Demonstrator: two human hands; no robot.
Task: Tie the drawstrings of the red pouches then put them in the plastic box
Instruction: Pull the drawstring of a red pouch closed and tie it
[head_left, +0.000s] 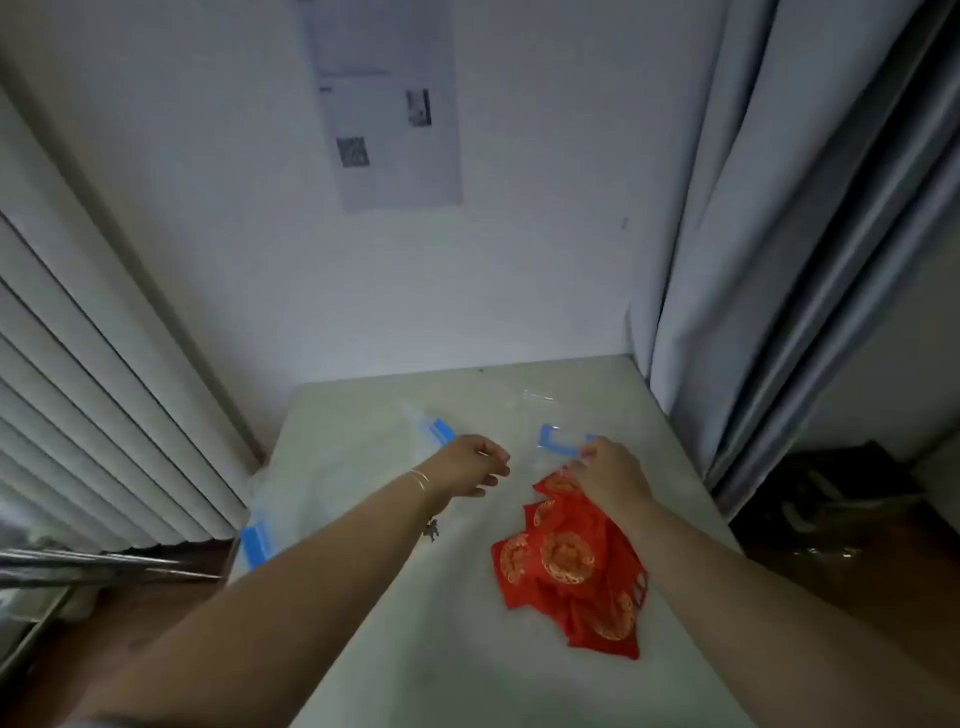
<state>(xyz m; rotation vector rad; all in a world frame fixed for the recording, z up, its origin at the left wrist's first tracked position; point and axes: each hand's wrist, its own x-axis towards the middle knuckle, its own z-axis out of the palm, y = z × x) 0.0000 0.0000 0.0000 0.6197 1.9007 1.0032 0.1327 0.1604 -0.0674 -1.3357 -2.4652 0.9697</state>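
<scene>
A: So, where are the pouches (569, 566) sitting?

B: They are lying in 1 loose red heap toward the right edge of the table (415, 649), partly under the right forearm. Whether any are tied yet, I cannot tell.

A: And the box (558, 441)?

B: It is clear with blue clips, standing just beyond the heap toward the far right corner. A second clear piece with blue clips (254, 543), perhaps its lid, is lying along the left edge.

A: What are the hands doing?

B: The right hand (613, 475) is reaching over the far end of the heap, fingers bent down at the box's near clip; whether it is gripping anything I cannot tell. The left hand (475, 465) is hovering beside it, fingers loosely curled, holding nothing.

A: How will a pouch handle?

B: Soft, light and floppy, I am guessing, and the satin-looking cloth may be slipping. Pinching at the neck, by the cords, seems best.
</scene>
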